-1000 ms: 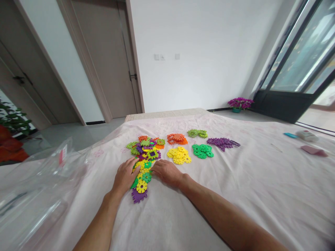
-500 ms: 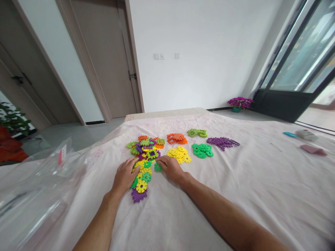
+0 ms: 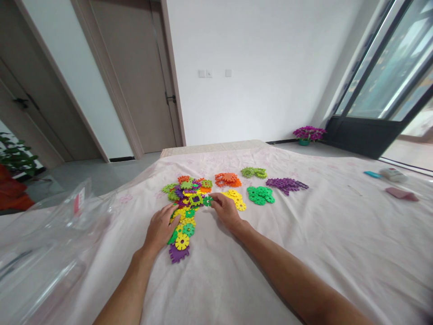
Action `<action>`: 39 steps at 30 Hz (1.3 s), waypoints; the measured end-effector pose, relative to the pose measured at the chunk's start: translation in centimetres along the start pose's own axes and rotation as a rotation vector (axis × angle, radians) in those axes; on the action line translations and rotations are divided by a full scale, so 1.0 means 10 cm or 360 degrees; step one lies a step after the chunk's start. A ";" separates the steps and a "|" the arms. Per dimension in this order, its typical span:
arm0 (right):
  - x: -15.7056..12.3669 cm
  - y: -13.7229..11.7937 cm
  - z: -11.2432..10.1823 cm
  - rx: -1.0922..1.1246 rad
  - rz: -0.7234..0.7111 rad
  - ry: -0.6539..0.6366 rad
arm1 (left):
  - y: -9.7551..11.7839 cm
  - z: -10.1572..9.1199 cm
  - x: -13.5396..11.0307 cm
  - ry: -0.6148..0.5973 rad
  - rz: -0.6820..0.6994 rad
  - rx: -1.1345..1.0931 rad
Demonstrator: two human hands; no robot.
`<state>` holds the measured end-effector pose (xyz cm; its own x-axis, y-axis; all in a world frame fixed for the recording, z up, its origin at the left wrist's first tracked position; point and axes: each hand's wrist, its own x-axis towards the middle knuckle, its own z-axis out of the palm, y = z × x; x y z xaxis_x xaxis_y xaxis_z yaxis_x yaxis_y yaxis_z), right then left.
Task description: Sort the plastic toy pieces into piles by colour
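Between the fingertips of my right hand (image 3: 226, 208) is a green notched disc (image 3: 207, 201), held just right of a mixed pile of plastic pieces. My left hand (image 3: 163, 225) rests at the pile's left side, fingers apart and touching the pieces. Yellow discs (image 3: 182, 241), green discs and a purple square piece (image 3: 179, 253) lie at the near end of the pile. Partly behind my right hand is a yellow disc stack (image 3: 239, 202). Farther right are a green disc stack (image 3: 261, 195), orange pieces (image 3: 228, 179), light green pieces (image 3: 254, 172) and purple pieces (image 3: 286, 184).
A pale patterned cloth (image 3: 304, 253) covers the surface. Clear plastic packaging (image 3: 43, 257) lies at the left. Toward the right edge are a pink cloth piece (image 3: 402, 194), a whitish packet (image 3: 393, 174) and a blue item (image 3: 372, 174).
My right hand has lifted the green disc and moved it slightly away from me and to the right. My left hand has stayed at the pile.
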<state>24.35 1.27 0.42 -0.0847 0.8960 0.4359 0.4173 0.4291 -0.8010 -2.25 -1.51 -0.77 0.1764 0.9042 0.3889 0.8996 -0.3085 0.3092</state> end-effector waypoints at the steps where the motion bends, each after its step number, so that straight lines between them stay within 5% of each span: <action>1: 0.02 0.01 -0.03 -0.0017 -0.0011 0.0023 | 0.00 0.00 0.00 -0.0003 0.0000 0.0008; 13: 0.35 0.39 -0.75 -0.0408 0.0061 0.0647 | 0.01 -0.01 0.00 -0.0018 -0.0003 0.0046; 25: 0.31 0.60 -1.50 -0.1052 0.0671 0.1007 | 0.02 -0.02 0.00 0.0024 0.0020 0.0014; 27: 0.31 0.63 -1.49 -0.1070 0.0623 0.1076 | 0.02 -0.02 0.00 0.0031 0.0020 0.0016; 31: 0.37 0.58 -1.28 -0.0913 0.0129 0.1010 | 0.02 -0.02 0.00 0.0015 0.0019 0.0020; 34: 0.36 0.42 -0.95 -0.0704 -0.0150 0.0715 | 0.01 -0.01 0.00 -0.0010 0.0006 0.0023; 39: 0.13 0.01 -0.36 -0.0550 -0.0555 -0.0088 | -0.03 0.03 0.00 -0.0007 -0.0009 0.0008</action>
<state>27.58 2.11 2.40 -0.3165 0.7146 0.6238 0.6305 0.6498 -0.4245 -2.38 -1.33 -1.07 0.1731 0.9072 0.3834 0.9026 -0.3019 0.3069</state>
